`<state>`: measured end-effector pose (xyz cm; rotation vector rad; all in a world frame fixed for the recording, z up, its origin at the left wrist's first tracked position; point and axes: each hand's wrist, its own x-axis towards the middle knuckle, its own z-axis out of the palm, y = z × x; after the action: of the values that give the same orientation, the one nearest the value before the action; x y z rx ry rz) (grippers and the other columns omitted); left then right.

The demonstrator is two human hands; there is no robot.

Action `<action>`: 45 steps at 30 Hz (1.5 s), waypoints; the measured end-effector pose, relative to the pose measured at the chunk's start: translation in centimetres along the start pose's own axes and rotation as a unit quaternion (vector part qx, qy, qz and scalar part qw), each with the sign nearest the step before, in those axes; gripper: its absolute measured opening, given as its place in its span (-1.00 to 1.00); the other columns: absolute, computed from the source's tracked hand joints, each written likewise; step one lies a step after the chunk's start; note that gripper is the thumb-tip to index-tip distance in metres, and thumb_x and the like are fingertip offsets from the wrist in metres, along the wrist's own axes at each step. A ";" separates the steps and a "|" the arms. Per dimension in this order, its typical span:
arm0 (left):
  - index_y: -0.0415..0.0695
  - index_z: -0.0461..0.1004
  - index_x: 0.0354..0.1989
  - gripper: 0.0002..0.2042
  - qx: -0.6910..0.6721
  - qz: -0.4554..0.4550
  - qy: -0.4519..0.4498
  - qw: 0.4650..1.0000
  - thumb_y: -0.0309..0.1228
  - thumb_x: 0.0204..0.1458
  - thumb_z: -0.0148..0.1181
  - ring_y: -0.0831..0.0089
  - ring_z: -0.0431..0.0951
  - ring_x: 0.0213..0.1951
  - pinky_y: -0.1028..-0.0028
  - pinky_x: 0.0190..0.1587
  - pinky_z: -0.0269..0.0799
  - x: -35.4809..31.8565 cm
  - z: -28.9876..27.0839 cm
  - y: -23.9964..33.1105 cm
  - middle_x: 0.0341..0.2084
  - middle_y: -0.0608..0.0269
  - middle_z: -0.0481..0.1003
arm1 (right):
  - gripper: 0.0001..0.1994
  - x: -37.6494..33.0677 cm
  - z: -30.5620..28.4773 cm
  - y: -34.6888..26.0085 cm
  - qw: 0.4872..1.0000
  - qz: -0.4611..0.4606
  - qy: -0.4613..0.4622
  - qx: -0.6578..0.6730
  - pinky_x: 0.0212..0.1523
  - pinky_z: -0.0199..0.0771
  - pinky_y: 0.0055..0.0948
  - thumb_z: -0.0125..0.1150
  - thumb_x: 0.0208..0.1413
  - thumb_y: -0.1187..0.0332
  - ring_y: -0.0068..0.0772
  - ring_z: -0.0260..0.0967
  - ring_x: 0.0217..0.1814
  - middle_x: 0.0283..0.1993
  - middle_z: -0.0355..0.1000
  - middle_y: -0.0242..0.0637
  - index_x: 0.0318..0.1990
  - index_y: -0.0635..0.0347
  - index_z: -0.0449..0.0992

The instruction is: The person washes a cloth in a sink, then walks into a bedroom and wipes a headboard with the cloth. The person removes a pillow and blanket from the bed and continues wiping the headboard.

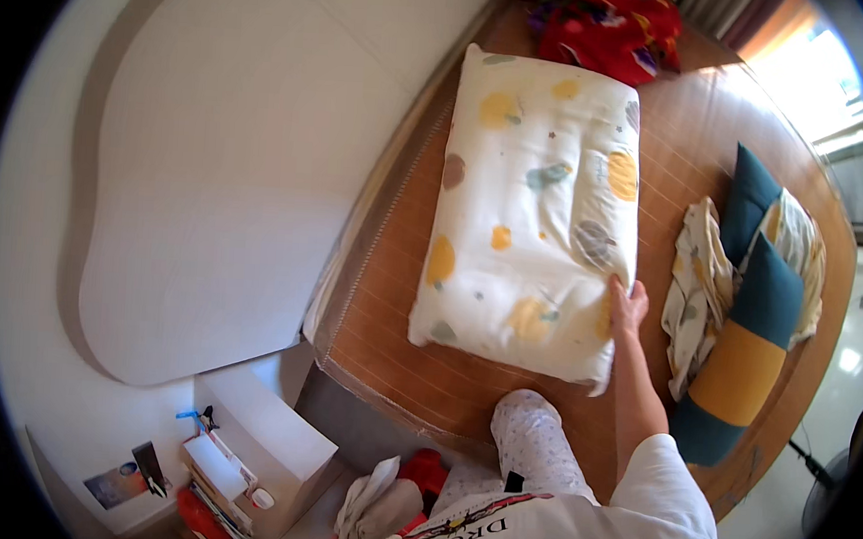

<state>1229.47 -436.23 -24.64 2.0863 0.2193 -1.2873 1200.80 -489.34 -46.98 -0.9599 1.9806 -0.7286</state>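
Right hand [629,304] lies flat on the lower right edge of the spotted white pillow [530,208], grip open, fingers spread, clamping nothing. Pillow lies flat on the bed's bamboo mat [397,365], extending up-left from the hand. Left hand out of view.

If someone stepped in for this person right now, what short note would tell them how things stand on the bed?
Right hand: flat on the right edge of the white spotted pillow, fingers spread, not gripping.
Left hand: not in view.
The pillow lies flat on the bamboo mat, lengthwise along the bed.
To its right lie a crumpled patterned cloth and a blue and yellow cushion, untouched. A red blanket is bunched at the far end.
Done: pillow laid out. Left: the cloth and cushion remain in a heap.
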 end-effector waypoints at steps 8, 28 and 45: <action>-0.13 0.26 0.07 -0.41 0.056 0.016 -0.050 0.997 0.06 0.02 -0.26 0.08 0.43 -0.09 0.09 -0.11 0.40 2.8 -2.5 4.5 -0.07 0.02 0.40 | -0.72 -4.6 -17.5 10.8 0.993 0.033 0.103 -0.048 -0.38 0.33 -0.52 0.26 -0.05 0.23 -0.54 0.35 -0.44 -0.45 0.47 -0.35 -0.32 0.29 0.47; -0.17 0.23 0.12 -0.36 0.086 -0.026 -0.111 0.990 0.08 0.01 -0.30 0.01 0.43 -0.07 0.04 -0.10 0.40 2.9 -1.5 6.8 -0.04 -0.05 0.37 | -0.40 -2.9 -14.0 10.8 0.960 0.018 0.146 -0.240 0.09 0.17 -0.18 0.22 -0.06 0.06 0.04 0.15 0.12 0.07 0.25 -0.02 0.07 0.26 0.28; -0.34 0.19 0.13 -0.24 -0.373 -0.103 -0.150 0.910 0.09 -0.09 -0.34 -0.13 0.46 -0.18 0.09 -0.21 0.45 6.6 -10.0 -0.6 -0.11 -0.18 0.40 | -0.88 -4.5 -15.0 -0.9 0.867 -0.095 0.162 -0.461 -0.06 0.15 -0.02 0.06 -0.02 0.25 -0.19 0.33 -0.17 -0.32 0.39 -0.29 -0.40 0.05 0.45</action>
<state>1239.80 -430.92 -27.60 1.2248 0.6880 -1.3441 1190.21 -483.86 -36.75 -1.6810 2.6109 0.0369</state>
